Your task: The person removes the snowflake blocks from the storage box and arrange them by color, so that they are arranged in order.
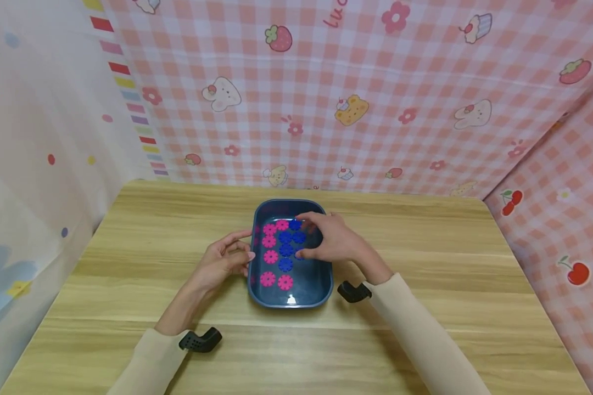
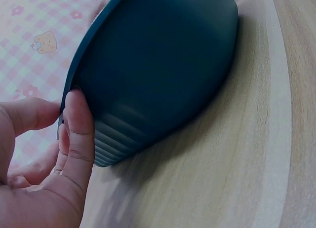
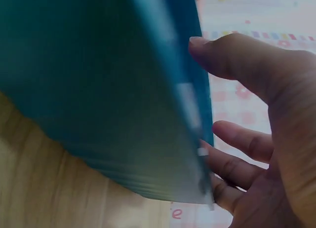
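Blue discs (image 1: 285, 265) lie beside pink discs (image 1: 270, 257) in our tray (image 1: 306, 293). Left hand (image 1: 222, 259) pinches it; right hand (image 1: 337, 240) spreads over blues, no grip visible. We're likely positioning discs; next move needs a light touch.

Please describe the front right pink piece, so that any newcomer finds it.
On the wooden table, find the dark tray. Near its front end, two pink pieces lie side by side. Choose the right one: unlike its neighbour, it has a blue piece directly behind.
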A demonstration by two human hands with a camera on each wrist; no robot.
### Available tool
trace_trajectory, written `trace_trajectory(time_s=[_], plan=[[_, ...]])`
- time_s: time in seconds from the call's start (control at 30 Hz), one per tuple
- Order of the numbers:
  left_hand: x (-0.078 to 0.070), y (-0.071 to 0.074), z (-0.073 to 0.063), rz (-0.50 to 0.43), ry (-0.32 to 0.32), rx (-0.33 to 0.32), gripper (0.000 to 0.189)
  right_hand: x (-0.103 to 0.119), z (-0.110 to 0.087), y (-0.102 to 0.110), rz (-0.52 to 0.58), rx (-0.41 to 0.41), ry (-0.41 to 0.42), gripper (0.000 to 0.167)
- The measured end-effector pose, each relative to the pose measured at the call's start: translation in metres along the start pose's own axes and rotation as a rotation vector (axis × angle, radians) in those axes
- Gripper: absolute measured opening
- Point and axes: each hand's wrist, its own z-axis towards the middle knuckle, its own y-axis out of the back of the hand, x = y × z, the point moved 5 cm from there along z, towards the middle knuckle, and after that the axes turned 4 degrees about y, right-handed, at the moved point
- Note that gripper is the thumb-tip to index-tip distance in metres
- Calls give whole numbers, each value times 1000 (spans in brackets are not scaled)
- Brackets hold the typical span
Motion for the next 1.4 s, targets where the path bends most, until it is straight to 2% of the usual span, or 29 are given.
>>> trace_trajectory(time_s=[0.43,0.6,1.03,1.4], plan=[[2,0,0,-9,-1,-4,64,-4,11,-20,-51,57,-41,53],[2,1,0,-17,-14,5,64,-3,13,-21,-122,56,-37,43],[2,1,-1,-24,-17,3,62,2,14,-26,-294,104,-49,32],[1,1,-1,-21,-8,7,62,0,16,-29,-319,99,-54,20]])
